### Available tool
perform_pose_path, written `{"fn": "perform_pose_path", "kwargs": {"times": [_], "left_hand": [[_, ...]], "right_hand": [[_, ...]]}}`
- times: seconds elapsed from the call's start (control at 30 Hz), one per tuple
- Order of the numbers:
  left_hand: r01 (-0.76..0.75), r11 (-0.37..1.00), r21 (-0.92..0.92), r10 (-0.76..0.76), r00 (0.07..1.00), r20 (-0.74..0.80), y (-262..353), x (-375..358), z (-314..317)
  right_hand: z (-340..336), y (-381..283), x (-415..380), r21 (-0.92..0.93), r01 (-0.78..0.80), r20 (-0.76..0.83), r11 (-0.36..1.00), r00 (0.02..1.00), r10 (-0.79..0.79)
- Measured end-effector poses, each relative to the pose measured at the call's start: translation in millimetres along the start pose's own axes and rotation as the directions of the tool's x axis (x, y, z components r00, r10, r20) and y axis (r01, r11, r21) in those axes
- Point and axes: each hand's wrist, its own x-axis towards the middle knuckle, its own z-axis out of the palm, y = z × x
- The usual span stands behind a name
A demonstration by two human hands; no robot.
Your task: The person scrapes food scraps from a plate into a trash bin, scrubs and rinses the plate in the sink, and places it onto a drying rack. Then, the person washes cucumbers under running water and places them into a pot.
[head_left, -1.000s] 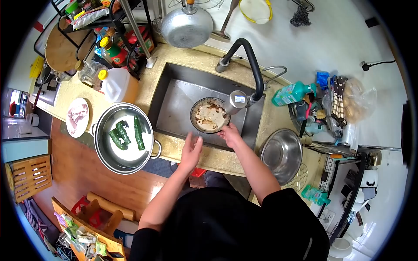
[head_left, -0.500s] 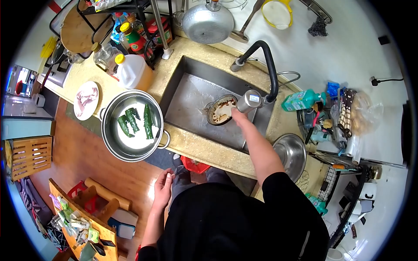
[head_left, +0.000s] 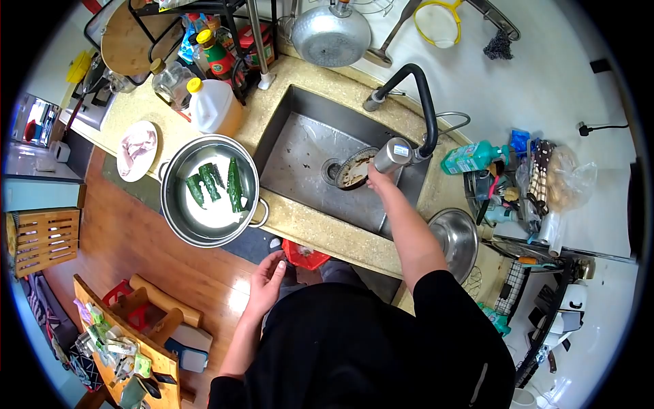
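My right hand (head_left: 379,178) grips the rim of a small ribbed bowl (head_left: 354,170) in the steel sink (head_left: 293,163). The bowl tilts beside the drain (head_left: 331,170), its inside pale with brown bits. Just above the hand is the silver cylindrical end (head_left: 393,155) of the black faucet (head_left: 424,102). Dark crumbs lie on the sink floor. Low in front of my body, my left hand (head_left: 266,281) hangs with nothing in it, fingers loosely bent and thumb apart. A red container (head_left: 304,255) is on the floor near it.
Left of the sink, a large steel pot (head_left: 210,228) holds several green cucumber-like pieces. Beyond it are a white plate (head_left: 137,167) with pale meat and a plastic jug (head_left: 214,105). A steel basin (head_left: 455,238) and a green bottle (head_left: 470,158) stand to the right.
The bowl has moved slightly right and tilted, uncovering the drain. Dark crumbs now show on the sink floor. My left hand has shifted right, its thumb now apart.
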Motion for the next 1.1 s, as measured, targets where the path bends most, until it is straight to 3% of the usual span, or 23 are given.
{"fn": "perform_pose_path", "kwargs": {"times": [0.23,0.33,0.43,0.53,0.63,0.83,0.97,1.0,1.1], "left_hand": [[0.021,0.998,-0.055,-0.02,1.0,0.021,4,7,11],[0.015,0.999,-0.046,-0.013,0.999,0.038,10,9,15],[0.005,0.999,-0.044,-0.004,0.999,0.035,12,10,14],[0.009,0.998,-0.056,-0.007,0.999,0.037,15,9,11],[-0.003,0.999,-0.047,0.004,0.999,0.036,9,10,8],[0.009,0.999,-0.035,-0.008,1.0,0.02,19,6,6],[-0.012,0.998,-0.06,0.013,1.0,0.015,28,7,4],[-0.011,0.999,-0.052,0.012,1.0,0.012,27,7,3],[0.006,1.0,-0.022,-0.006,1.0,0.022,24,11,4]], "right_hand": [[-2,-8,-13,0.165,-0.011,0.176,0.986,0.984,-0.019],[-7,-2,-22,0.163,0.049,0.134,0.985,0.988,-0.071],[-15,5,-8,0.034,0.054,0.121,0.998,0.991,-0.058],[-11,15,4,-0.162,0.22,-0.053,0.962,0.971,-0.231],[-25,-4,-35,-0.367,0.299,-0.033,0.881,0.942,-0.334],[-26,-10,-26,-0.522,0.392,0.03,0.758,0.896,-0.442],[-24,-4,-25,-0.406,0.356,-0.1,0.841,0.898,-0.429],[-32,-27,-55,-0.357,0.274,-0.063,0.893,0.947,-0.315],[-8,0,-26,-0.425,0.333,-0.121,0.842,0.901,-0.417]]}}
